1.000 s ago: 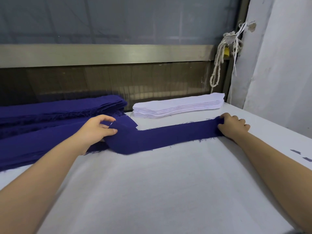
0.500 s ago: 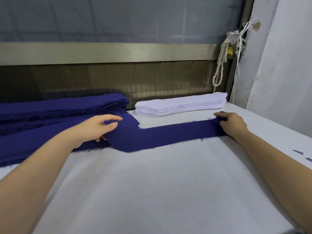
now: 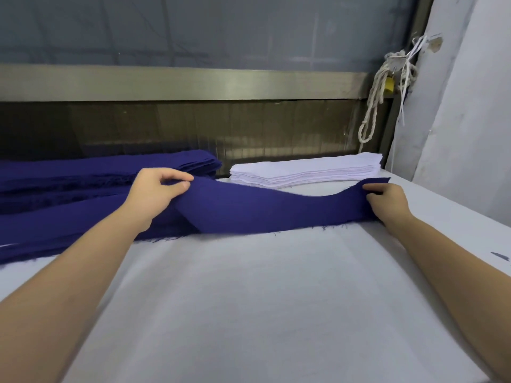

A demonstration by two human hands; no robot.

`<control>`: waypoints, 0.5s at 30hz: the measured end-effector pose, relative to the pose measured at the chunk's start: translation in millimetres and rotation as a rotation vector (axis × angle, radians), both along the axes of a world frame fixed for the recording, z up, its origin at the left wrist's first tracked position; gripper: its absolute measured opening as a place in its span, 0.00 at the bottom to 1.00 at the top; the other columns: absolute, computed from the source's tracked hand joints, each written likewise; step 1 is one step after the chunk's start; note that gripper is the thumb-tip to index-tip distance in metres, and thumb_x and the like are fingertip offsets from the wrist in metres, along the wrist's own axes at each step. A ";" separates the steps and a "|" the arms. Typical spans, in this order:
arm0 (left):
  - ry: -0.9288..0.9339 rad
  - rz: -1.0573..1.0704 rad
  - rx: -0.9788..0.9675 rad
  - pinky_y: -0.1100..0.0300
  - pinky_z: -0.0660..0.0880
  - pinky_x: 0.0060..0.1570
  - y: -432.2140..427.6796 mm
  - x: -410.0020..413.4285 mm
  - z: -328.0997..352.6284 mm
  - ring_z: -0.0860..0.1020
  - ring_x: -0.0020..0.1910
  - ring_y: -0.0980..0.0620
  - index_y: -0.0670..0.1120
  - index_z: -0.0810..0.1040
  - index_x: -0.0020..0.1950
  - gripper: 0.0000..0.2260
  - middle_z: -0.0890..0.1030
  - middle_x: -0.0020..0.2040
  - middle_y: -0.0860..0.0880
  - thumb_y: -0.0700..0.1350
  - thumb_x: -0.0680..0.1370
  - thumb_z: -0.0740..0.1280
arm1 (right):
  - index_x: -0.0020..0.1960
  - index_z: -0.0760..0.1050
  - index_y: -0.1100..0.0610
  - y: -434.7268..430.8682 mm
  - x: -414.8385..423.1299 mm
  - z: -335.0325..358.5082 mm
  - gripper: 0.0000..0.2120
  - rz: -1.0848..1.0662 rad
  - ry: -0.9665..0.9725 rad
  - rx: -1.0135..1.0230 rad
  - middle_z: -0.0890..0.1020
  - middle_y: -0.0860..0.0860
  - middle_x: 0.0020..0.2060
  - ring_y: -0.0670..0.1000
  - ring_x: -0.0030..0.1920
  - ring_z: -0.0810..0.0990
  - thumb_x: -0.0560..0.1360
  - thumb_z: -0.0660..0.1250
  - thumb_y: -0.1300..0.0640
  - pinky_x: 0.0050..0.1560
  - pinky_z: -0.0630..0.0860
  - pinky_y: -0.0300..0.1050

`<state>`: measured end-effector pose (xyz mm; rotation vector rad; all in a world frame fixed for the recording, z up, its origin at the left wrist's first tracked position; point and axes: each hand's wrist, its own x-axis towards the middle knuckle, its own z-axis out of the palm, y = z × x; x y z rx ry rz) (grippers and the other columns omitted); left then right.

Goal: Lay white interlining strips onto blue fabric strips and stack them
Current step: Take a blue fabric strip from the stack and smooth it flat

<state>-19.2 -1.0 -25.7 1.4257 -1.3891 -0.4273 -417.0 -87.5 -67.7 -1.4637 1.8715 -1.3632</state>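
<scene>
A long blue fabric strip [image 3: 265,208] stretches across the white table between my hands, its far edge lifted off the surface. My left hand [image 3: 156,193] pinches its left end between thumb and fingers. At the strip's right end, my right hand [image 3: 387,200] grips the cloth. Behind the strip lies a stack of white interlining strips [image 3: 307,170]. A pile of blue fabric strips [image 3: 91,175] lies at the back left, and more blue cloth [image 3: 55,230] spreads below it under my left forearm.
The white padded table [image 3: 262,299] runs toward me. A dark panel and metal rail [image 3: 193,81] close off the back. A knotted rope [image 3: 373,106] hangs at the back right beside a white wall [image 3: 470,134]. Small blue scraps [image 3: 500,255] lie at the table's right edge.
Both hands have lifted the strip's far edge off the table. My left hand went from resting on the cloth to pinching it. My right hand shifted its hold on the right end.
</scene>
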 end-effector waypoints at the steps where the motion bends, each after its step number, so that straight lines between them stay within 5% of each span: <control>1: 0.077 0.013 -0.012 0.60 0.73 0.51 0.7 2.7 2.4 0.78 0.50 0.55 0.49 0.82 0.46 0.07 0.81 0.48 0.53 0.37 0.76 0.68 | 0.61 0.77 0.61 1.0 2.9 1.5 0.18 0.003 -0.164 -0.010 0.77 0.58 0.61 0.58 0.57 0.75 0.75 0.58 0.71 0.52 0.74 0.46; 4: 0.376 0.018 0.011 0.59 0.76 0.44 4.0 13.3 8.9 0.79 0.50 0.53 0.49 0.83 0.44 0.07 0.82 0.49 0.51 0.38 0.75 0.68 | 0.55 0.79 0.56 4.7 13.4 8.7 0.17 0.048 -0.553 -0.005 0.78 0.57 0.54 0.55 0.49 0.75 0.74 0.61 0.72 0.36 0.73 0.42; 6: 0.433 0.050 0.023 0.60 0.76 0.41 8.5 25.0 9.9 0.80 0.50 0.52 0.49 0.83 0.45 0.07 0.83 0.48 0.50 0.37 0.74 0.69 | 0.54 0.79 0.56 5.4 22.7 14.5 0.18 0.089 -0.683 -0.030 0.78 0.57 0.54 0.55 0.50 0.76 0.73 0.61 0.74 0.37 0.75 0.41; 11: 0.428 0.199 0.063 0.57 0.78 0.48 24.8 67.1 7.8 0.80 0.50 0.50 0.47 0.82 0.50 0.12 0.80 0.53 0.47 0.32 0.73 0.68 | 0.59 0.77 0.61 7.3 59.3 21.2 0.20 0.224 -0.716 0.010 0.78 0.58 0.56 0.55 0.53 0.76 0.71 0.62 0.76 0.44 0.76 0.40; 15: 0.348 0.346 0.052 0.52 0.76 0.58 40.8 113.1 7.5 0.78 0.55 0.46 0.48 0.81 0.52 0.13 0.79 0.58 0.45 0.32 0.74 0.68 | 0.58 0.77 0.61 11.0 100.8 30.3 0.19 0.376 -0.657 0.069 0.79 0.57 0.51 0.51 0.44 0.78 0.71 0.63 0.76 0.41 0.78 0.39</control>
